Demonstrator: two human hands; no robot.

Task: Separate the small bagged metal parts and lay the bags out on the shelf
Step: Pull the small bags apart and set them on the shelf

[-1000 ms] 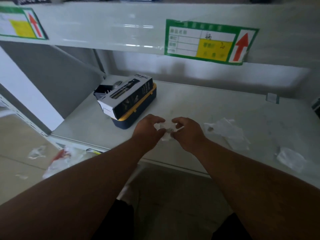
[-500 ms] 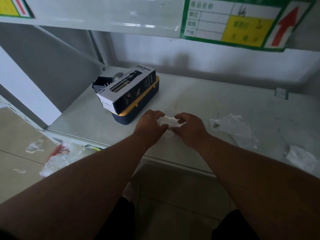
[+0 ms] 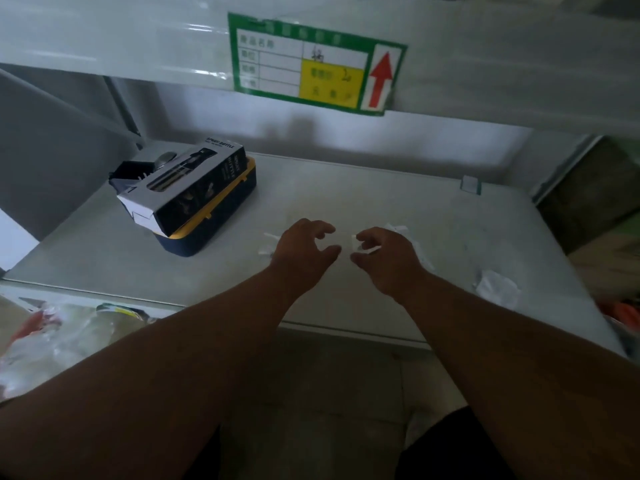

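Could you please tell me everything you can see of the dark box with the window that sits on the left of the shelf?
The dark printed carton looks like cardboard, with a cut-out window on top showing a slim dark item inside and white lettering at its far end. Its near end flap hangs open. It lies tilted on a navy case with a yellow rim, at the left of the shelf, untouched by either hand.

The pale grey shelf (image 3: 346, 188) carries a dark blue case with a yellow rim (image 3: 221, 216) at about ten o'clock, with a black-and-white carton (image 3: 187, 188) lying on top of it. Near the middle, a small clear bag (image 3: 268, 244) lies flat at nine o'clock of centre, partly hidden. Another clear bag (image 3: 420, 251) lies at three o'clock, and a crumpled one (image 3: 497, 289) sits toward four o'clock near the front edge. A small white tag (image 3: 471, 184) lies at two o'clock by the back wall.
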